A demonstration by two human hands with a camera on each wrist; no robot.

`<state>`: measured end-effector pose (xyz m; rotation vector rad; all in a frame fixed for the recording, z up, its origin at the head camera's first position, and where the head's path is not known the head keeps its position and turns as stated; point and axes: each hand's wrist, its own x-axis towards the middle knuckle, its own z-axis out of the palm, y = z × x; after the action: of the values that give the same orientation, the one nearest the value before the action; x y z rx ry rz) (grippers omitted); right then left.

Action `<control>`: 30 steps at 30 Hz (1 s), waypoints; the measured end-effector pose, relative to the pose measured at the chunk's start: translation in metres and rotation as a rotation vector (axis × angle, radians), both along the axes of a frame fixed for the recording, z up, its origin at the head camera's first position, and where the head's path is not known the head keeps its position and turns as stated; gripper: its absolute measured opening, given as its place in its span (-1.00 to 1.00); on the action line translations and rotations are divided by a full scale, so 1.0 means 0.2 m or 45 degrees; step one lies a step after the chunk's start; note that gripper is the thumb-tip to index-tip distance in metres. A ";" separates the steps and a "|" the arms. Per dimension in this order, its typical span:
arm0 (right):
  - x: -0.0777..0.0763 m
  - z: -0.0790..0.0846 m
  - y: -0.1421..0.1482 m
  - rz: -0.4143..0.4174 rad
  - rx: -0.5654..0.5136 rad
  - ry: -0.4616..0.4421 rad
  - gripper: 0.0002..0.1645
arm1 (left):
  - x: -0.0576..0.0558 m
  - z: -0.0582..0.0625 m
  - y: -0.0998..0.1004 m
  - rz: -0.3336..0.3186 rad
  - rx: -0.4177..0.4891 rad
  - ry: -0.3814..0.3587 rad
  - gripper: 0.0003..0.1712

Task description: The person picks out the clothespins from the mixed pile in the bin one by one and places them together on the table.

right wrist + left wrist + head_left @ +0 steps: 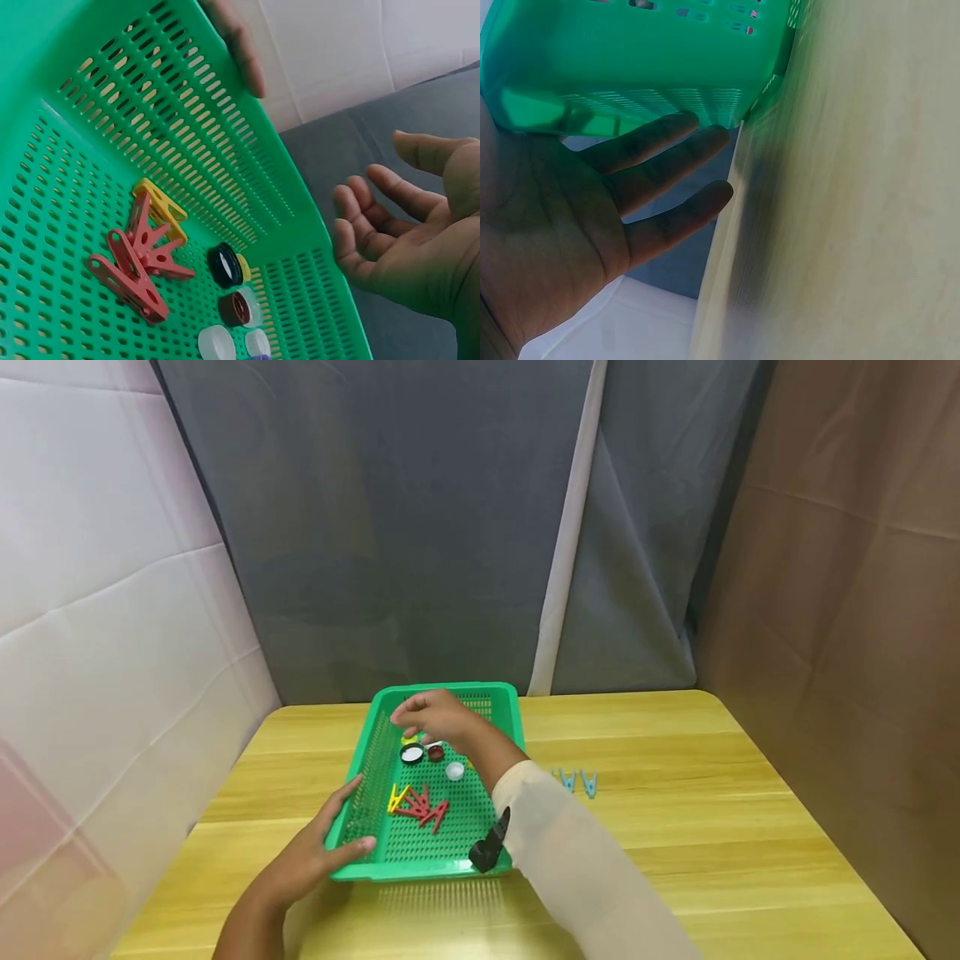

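A green perforated plastic basket [442,870] sits at the middle of the table. My left hand [311,852] holds its left rim at the front corner, thumb over the edge and the other fingers outside. Above the far part of the basket hovers my right hand [438,717], its fingers loosely bent with nothing between them. Inside lie several red clothespins [135,281] against a yellow clothespin [161,206]. Beyond these are a black bottle cap [412,754], a brown cap [436,752], a white cap [455,771] and a yellow cap [408,740], partly hidden.
Blue clothespins [589,783] lie on the wooden table [720,843] right of the basket, one partly covered by the right sleeve. A grey curtain [420,527] stands behind the table, with a white cloth [112,568] at left and a brown one [847,610] at right.
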<state>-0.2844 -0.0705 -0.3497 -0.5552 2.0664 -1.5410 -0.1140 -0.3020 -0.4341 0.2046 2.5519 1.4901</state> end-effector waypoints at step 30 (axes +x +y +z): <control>-0.13 -0.12 -0.07 0.559 0.488 0.035 -0.41 | 0.00 0.01 0.03 -0.024 -0.041 0.002 0.12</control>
<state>-0.3106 -0.0840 -0.3742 -0.8128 2.0156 -0.8686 -0.1133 -0.2957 -0.4330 0.2247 2.5662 1.4421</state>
